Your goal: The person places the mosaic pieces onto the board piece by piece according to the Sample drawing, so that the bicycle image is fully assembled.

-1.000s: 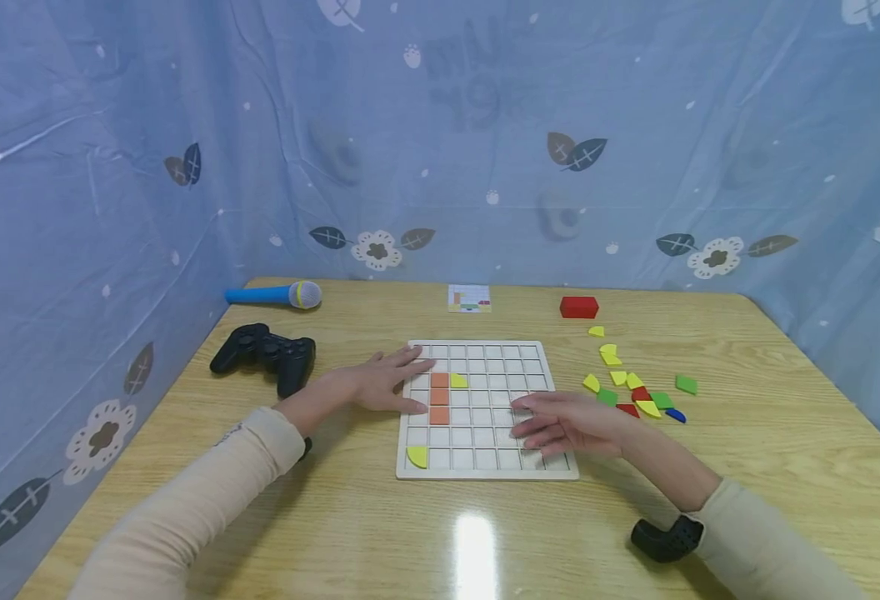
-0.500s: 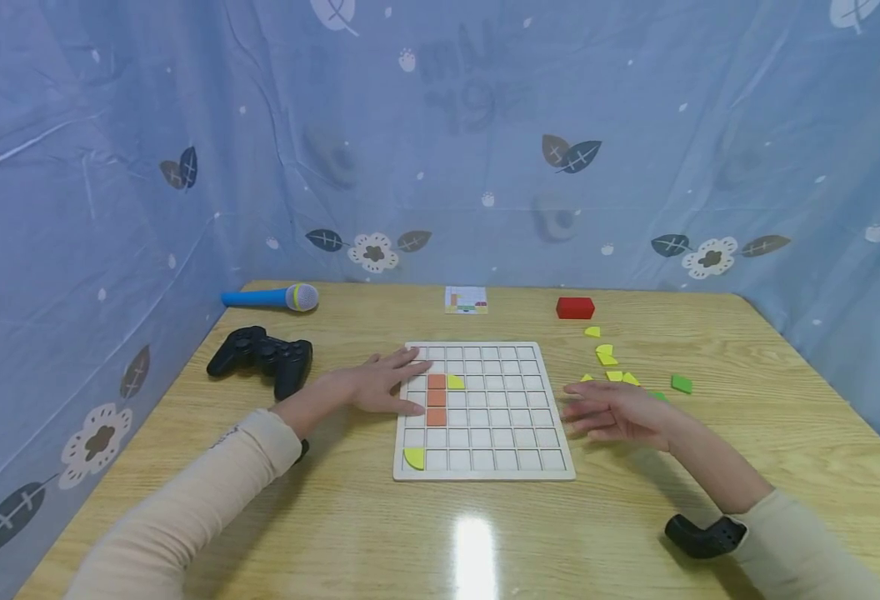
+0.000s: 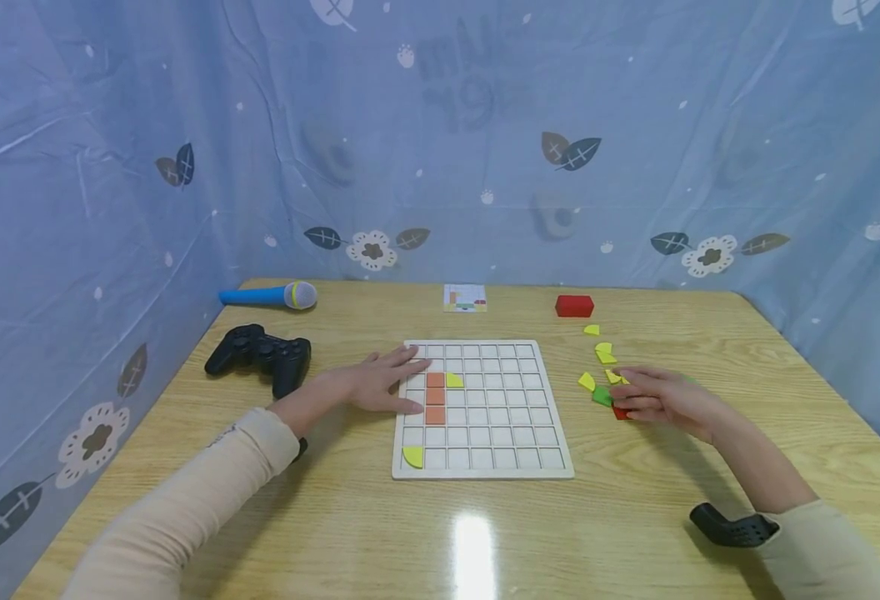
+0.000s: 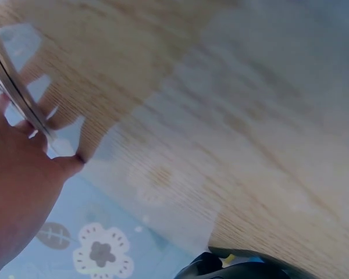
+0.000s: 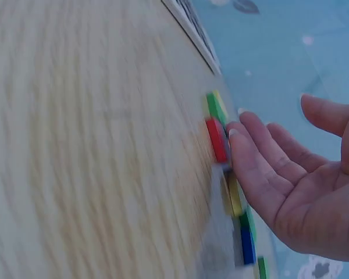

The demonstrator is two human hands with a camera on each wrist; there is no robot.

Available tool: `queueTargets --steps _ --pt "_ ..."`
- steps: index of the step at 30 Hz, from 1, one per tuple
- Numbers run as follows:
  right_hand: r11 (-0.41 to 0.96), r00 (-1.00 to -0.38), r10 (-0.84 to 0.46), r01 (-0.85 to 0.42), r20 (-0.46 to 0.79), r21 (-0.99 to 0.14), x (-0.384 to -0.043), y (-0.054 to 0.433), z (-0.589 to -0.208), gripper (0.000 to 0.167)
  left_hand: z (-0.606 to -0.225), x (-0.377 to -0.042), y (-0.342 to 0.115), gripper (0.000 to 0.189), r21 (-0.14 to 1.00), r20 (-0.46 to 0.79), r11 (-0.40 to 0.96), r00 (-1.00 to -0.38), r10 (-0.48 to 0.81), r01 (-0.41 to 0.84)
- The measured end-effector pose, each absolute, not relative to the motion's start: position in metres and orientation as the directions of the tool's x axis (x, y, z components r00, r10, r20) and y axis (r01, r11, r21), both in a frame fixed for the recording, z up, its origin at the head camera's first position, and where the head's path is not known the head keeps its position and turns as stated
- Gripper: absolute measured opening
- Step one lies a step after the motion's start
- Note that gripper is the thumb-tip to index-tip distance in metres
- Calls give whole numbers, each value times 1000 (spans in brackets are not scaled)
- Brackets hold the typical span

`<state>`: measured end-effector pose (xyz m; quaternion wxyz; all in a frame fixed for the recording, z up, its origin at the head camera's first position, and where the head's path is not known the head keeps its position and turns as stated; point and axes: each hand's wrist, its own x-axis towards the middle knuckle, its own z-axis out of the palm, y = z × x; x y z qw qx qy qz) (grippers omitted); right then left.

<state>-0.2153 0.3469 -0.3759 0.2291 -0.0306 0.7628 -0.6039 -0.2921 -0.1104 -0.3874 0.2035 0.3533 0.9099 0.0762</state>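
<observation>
My left hand rests with spread fingers on the left edge of a white grid board. Set in the board's cells are three orange squares, a yellow quarter-round piece beside the top one, and another yellow quarter-round at the near left corner. My right hand hovers low over loose coloured pieces right of the board, fingers loosely extended. Its fingertips are right at a red piece, near a green piece and a yellow piece. The hand hides several other pieces in the head view.
A black game controller and a blue toy microphone lie at the left. Behind the board lies a small pattern card. Further right stand a red block and small yellow pieces. Patterned blue cloth surrounds the table.
My right hand has moved right, from above the board to the loose coloured pieces. My left hand has stayed on the board's left edge.
</observation>
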Motion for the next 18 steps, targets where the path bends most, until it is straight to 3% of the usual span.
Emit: queueTargets --steps 18 --pt "367 -942 -256 114 -217 -923 -203 379 -374 64 -387 -292 -112 87 279 -316 731 -659 682 623"
